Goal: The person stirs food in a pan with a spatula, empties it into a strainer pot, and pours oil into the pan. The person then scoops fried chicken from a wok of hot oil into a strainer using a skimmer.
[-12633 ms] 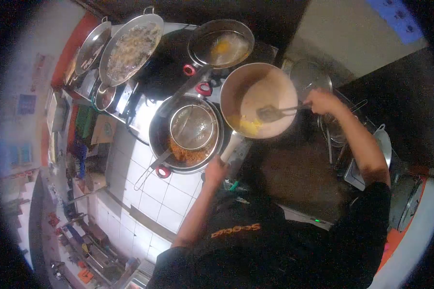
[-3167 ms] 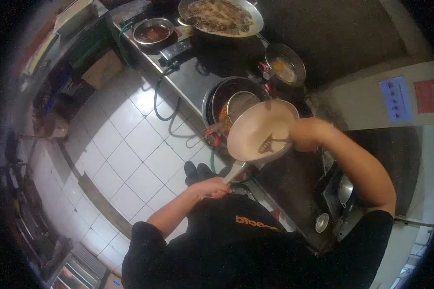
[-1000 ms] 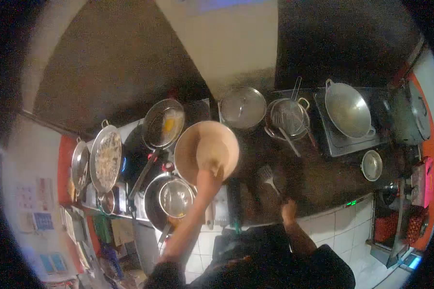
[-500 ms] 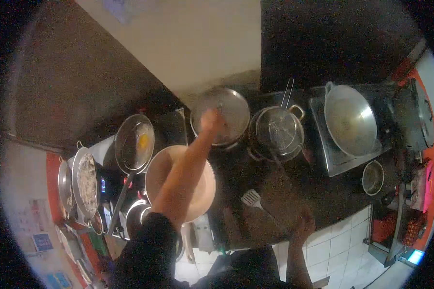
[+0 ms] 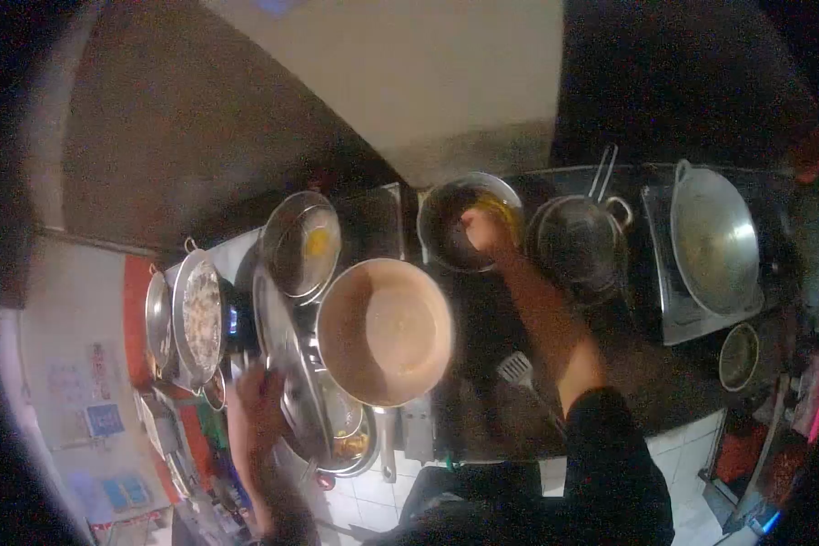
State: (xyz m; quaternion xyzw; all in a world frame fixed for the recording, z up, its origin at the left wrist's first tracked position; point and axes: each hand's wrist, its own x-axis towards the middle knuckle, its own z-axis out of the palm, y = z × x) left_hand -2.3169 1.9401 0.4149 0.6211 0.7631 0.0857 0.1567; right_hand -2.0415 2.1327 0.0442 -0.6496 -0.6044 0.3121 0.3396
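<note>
My left hand [image 5: 257, 396] holds a round metal lid [image 5: 287, 359], tilted steeply, at the left of the pale pan [image 5: 387, 332]. The pan has a light inside with a thin layer at its bottom. My right hand [image 5: 490, 229] reaches into an uncovered metal pot [image 5: 441, 223] behind the pan, beside something yellow [image 5: 500, 207] at the pot's right side; its fingers are blurred. A slotted spatula [image 5: 516, 369] lies on the dark counter [image 5: 473, 409], below my right forearm.
At the left stand a frying pan [image 5: 287, 232] with an egg and a wide pan [image 5: 200, 309] of frying food. Partly behind the lid, a strainer [image 5: 344, 409] rests over orange food. At the right are another strainer [image 5: 578, 241], a wok [image 5: 714, 241] and a small bowl [image 5: 739, 357].
My left hand has lifted the lid off the pot and carried it left. My right hand has left the spatula and moved up into the uncovered pot. The view has shifted.
</note>
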